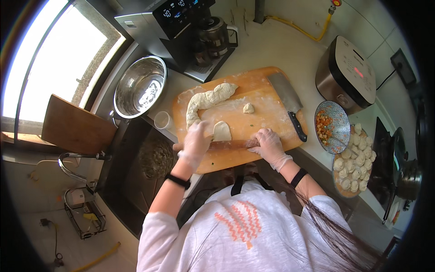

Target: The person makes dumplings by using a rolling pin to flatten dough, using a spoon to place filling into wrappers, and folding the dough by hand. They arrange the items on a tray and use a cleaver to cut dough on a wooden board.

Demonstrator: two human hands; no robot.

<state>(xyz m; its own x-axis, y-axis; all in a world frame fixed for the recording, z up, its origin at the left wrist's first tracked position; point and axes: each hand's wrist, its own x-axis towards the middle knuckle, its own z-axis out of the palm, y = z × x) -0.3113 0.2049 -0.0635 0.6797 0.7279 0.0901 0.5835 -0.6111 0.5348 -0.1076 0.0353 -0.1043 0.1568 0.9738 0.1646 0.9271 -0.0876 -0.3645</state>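
Observation:
Both of my hands wear clear plastic gloves. My right hand (270,146) grips the right end of a wooden rolling pin (227,145). Slightly blurred, my left hand (196,144) lies over the pin's left part, and the pin's tip shows beyond it. Against the pin's far side lies a flattened oval of dough (222,132); its near edge is hidden. A long curved roll of dough (207,99) rests farther back on the floured wooden cutting board (234,161). A small dough lump (248,108) sits right of it. Along the board's right side lies a cleaver (287,97) with a black handle.
Left are a steel bowl (140,86), a clear plastic cup (163,120) and a dark sink (127,170). A coffee machine (163,37) stands behind. Right are a rice cooker (345,76), a bowl of diced filling (334,124) with a spoon, and a board of dumplings (355,166).

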